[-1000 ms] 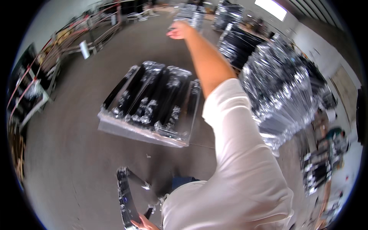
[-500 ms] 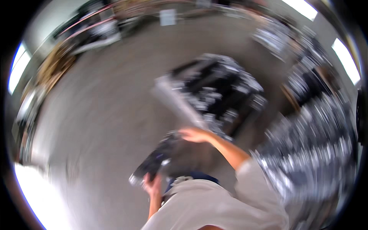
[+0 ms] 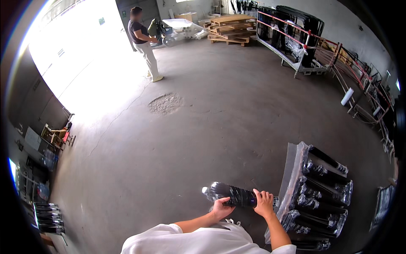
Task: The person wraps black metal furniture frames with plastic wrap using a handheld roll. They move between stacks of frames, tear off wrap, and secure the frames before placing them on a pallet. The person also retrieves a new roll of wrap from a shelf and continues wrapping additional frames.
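Note:
In front of my body, both hands hold a long black bundle [image 3: 243,197] wrapped in clear plastic film. It lies nearly level from left to right, with a whitish end at the left. My left hand [image 3: 222,208] grips it from below near the left part, its thumb on the side. My right hand [image 3: 264,203] is closed over the right part, fingers across the top. What the film encloses cannot be made out. Just right of the bundle, a stack of similar black wrapped bundles [image 3: 323,190] lies in rows on clear plastic sheeting [image 3: 288,169].
A person [image 3: 144,42] stands at the far left by a bright doorway. Wooden pallets [image 3: 232,29] are stacked at the back. A rack cart [image 3: 292,57] with black parts stands far right, beside red railings [image 3: 359,72]. The floor has a broken patch [image 3: 166,103].
My view has swung round to the left, and the blur is gone. The bundle has turned from slanting to nearly level. My right hand, earlier outstretched at its far end, now grips it.

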A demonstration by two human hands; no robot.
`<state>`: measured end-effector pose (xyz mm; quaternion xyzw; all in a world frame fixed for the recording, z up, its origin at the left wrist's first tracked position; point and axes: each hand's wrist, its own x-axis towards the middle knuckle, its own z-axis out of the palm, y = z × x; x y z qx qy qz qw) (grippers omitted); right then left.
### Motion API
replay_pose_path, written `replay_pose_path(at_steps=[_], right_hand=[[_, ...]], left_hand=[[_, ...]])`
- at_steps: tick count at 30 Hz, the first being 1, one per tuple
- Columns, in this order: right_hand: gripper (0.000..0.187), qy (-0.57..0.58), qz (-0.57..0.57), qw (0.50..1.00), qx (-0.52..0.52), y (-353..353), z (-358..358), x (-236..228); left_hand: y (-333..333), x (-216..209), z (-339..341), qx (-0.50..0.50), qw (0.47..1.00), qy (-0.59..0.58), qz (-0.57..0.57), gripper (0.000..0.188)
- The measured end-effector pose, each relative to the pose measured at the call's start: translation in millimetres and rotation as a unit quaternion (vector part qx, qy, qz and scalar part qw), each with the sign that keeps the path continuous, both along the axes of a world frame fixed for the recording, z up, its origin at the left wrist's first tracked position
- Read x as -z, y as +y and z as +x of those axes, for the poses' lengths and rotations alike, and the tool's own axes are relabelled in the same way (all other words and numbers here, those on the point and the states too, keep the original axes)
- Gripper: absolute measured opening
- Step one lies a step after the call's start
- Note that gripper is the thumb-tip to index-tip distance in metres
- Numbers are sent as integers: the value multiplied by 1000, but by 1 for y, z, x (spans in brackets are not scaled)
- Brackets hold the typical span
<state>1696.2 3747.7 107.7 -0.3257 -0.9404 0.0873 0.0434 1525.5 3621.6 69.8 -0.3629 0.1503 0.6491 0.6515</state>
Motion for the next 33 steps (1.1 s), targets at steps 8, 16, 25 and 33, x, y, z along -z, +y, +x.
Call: replay_pose_path(at_steps=[8,16,25,33], right_hand=[[51,129,-40,991,-16,60,-54,-15],[45,241,-60,965,87,166,-78,-51],[40,300,-70,942,131,336,-38,-101],[47,350,11,928,128,531,-8,-152]], left_hand=[[60,-7,-53,-47,993,41,99,34],[192,-70,-116,-28,978,51,198,49],[382,-142,-91,109,852,362,362,52],[584,-190,-79,144,712,559,400,53]])
